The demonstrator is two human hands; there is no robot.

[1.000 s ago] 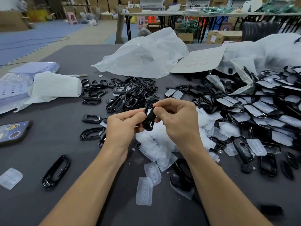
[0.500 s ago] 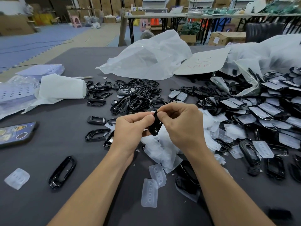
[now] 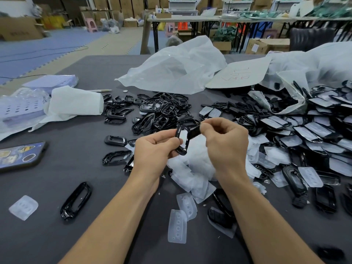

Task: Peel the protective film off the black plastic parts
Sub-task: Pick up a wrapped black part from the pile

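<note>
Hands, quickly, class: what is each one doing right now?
Left hand: closed on the black frame.
Right hand: pinched shut on a dark strip at the frame's top; whether that is film cannot be told.

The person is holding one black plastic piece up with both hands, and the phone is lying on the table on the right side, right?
Not quite. The head view shows the phone lying on the table's left side, not the right. The rest holds: the left hand and right hand hold one black plastic piece up together.
</note>
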